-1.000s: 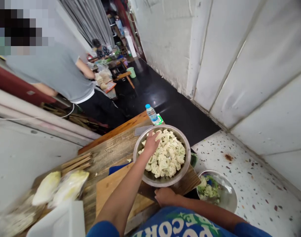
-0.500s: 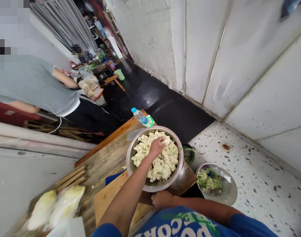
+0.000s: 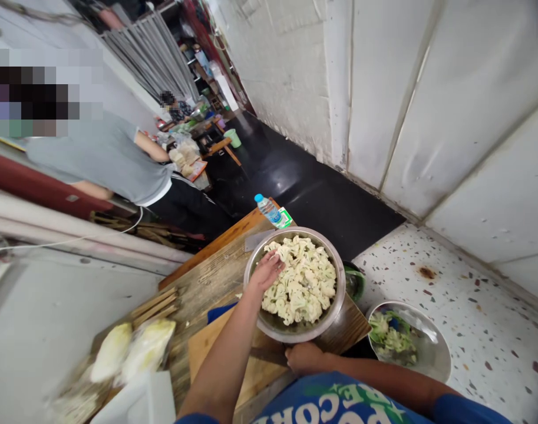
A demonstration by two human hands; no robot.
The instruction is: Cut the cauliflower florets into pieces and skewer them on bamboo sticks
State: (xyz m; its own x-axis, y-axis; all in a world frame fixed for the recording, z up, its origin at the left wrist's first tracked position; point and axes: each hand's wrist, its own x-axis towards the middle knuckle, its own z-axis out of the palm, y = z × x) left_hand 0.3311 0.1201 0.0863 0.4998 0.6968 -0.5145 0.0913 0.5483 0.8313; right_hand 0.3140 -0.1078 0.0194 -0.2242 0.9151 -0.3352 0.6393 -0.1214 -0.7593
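Note:
A wide metal bowl full of cut cauliflower florets stands at the corner of the wooden table. My left hand is inside the bowl at its left side, touching the florets, with fingers extended and slightly apart. Just below the near rim, my right hand is closed in a fist at the table's edge. Whether it grips anything is hidden. Partly under the bowl lies a wooden cutting board.
A water bottle and a flat grey piece lie beyond the bowl. Wrapped cabbages lie left. A basin with green trimmings and a green container are at right. A co-worker in a grey shirt stands left.
My left hand has moved from the middle of the florets to the bowl's left side, and its fingers have spread. My right hand stays by the near rim. The view has shifted left.

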